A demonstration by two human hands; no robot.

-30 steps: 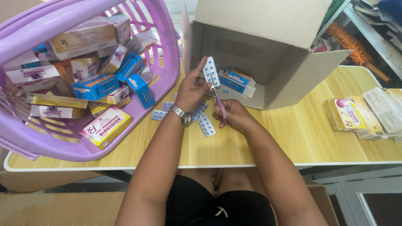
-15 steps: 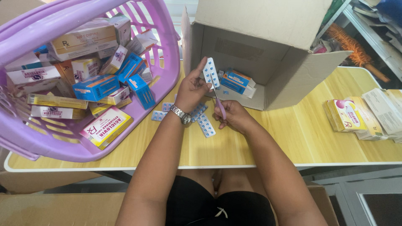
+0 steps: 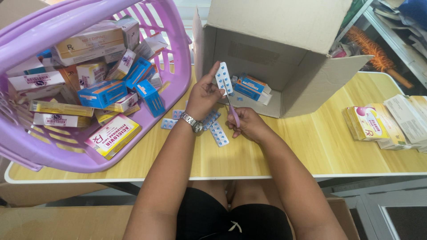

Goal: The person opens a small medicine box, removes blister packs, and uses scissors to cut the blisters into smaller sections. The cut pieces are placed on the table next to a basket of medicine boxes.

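On the yellow table, seen from the head camera, the left hand was closed around a blister strip of blue tablets, pinched between thumb and fingers and held upright in front of the open cardboard box. The right hand was curled shut around the purple handles of a pair of scissors, whose blades pointed up to the lower edge of the strip. Whether the blades were parted could not be told.

More blister strips lay flat on the table just below the hands, some partly under the left wrist. A purple basket of medicine cartons stood tilted at the left, its rim near the left forearm. Blue and orange cartons lay inside the box. Further cartons sat at the right edge, well apart.

Risks, as judged: the blades stood close to the left thumb, so a slip could nick it. A cut running off line could open a tablet pocket. The loose strips under the wrist could be swept off the table by an arm movement. The tilted basket could tip if nudged.
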